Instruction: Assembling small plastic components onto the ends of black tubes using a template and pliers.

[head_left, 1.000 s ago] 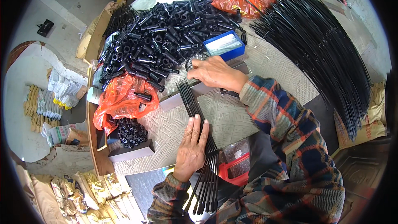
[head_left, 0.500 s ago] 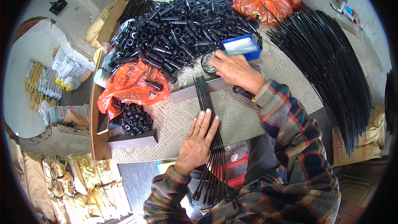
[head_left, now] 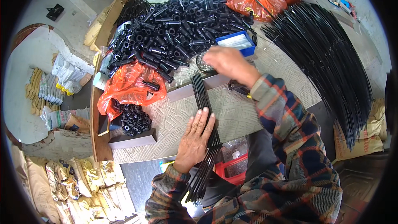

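The left hand (head_left: 195,139) lies flat, fingers spread, pinning a bundle of thin black rods (head_left: 204,112) against the patterned mat (head_left: 236,114); the rods run from beyond its fingertips back past the wrist and off the table edge. The right hand (head_left: 226,62), blurred, reaches ahead of it toward a blue tray (head_left: 237,43) beside the heap of black tube fittings (head_left: 178,33); whether it grips anything I cannot tell. Steady downward pressure should keep the rods aligned against the grey bar (head_left: 195,89) while one fitting is fetched.
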A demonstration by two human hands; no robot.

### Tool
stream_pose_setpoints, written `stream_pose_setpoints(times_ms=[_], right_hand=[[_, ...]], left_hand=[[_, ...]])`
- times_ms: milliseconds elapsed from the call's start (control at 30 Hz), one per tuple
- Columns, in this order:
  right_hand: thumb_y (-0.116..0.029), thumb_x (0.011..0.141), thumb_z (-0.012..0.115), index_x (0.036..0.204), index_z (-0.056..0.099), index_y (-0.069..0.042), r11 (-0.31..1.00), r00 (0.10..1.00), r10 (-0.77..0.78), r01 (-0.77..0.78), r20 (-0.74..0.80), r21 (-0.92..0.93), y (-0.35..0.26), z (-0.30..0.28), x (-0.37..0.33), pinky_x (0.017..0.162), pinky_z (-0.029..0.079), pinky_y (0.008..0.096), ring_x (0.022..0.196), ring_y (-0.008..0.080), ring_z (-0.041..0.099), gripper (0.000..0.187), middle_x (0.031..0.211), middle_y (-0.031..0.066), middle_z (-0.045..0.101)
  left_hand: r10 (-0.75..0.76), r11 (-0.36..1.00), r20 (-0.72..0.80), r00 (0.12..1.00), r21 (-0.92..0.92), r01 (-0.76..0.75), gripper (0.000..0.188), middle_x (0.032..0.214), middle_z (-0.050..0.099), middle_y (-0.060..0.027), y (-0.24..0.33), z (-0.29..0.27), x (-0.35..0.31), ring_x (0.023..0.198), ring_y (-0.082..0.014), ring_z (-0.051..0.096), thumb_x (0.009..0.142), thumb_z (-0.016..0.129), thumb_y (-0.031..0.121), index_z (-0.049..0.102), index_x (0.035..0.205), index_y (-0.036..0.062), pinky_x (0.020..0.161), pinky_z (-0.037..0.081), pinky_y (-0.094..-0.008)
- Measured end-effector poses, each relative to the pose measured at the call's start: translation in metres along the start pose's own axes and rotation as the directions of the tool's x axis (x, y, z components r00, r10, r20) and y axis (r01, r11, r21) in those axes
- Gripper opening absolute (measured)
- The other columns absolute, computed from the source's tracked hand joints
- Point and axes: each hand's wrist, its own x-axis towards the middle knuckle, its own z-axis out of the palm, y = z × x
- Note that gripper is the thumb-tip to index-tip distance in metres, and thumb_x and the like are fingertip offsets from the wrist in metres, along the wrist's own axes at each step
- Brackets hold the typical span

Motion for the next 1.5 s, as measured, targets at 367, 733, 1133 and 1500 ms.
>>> stream_pose_setpoints(times_ms=[367,733,1133,1500], right_hand=[[-0.011,0.073,0.058,0.068,0.061,-0.010,0.922,0.966,0.175,-0.092,0.192,-0.375,0.065,-0.056,0.003,0.070,0.047,0.0409,0.087,0.0282,0.058,0.005,0.080,0.0082,0.058],[-0.011,0.079,0.053,0.082,0.053,-0.013,0.993,0.961,-0.075,0.048,0.266,0.107,-0.019,0.010,-0.003,0.056,0.041,0.0425,0.069,0.0297,0.058,0.004,0.077,0.0064,0.054],[-0.009,0.072,0.055,0.076,0.062,-0.014,0.997,0.978,-0.017,0.032,0.208,-0.069,-0.009,-0.017,-0.017,0.053,0.039,0.0404,0.067,0.0284,0.060,0.010,0.073,0.0060,0.057],[-0.011,0.073,0.055,0.076,0.063,-0.014,0.994,0.964,-0.022,0.050,0.264,-0.099,-0.018,-0.001,-0.010,0.055,0.041,0.0403,0.068,0.0272,0.061,0.009,0.074,0.0053,0.057]], left_hand=[[-0.005,1.000,-0.047,0.999,0.011,0.005,0.075,0.142,0.031,-0.0153,0.009,0.007,-0.020,0.132,-0.0342,0.028,0.079,0.056,0.042,0.032,0.136,0.0009,0.107,0.025,-0.0436],[-0.001,1.000,-0.119,0.993,0.025,0.004,0.095,0.135,0.040,-0.0217,0.008,0.013,-0.024,0.127,-0.0413,0.035,0.060,0.072,0.054,0.042,0.128,-0.0050,0.103,0.031,-0.0470],[0.043,0.998,-0.098,0.994,0.047,-0.038,0.097,0.134,0.039,-0.0250,0.013,0.015,-0.012,0.126,-0.0427,0.035,0.057,0.076,0.052,0.043,0.126,-0.0074,0.103,0.032,-0.0474],[0.022,0.998,-0.078,0.997,0.061,-0.017,0.098,0.135,0.038,-0.0256,0.011,0.013,-0.016,0.126,-0.0433,0.035,0.057,0.076,0.052,0.042,0.127,-0.0075,0.103,0.032,-0.0468]])
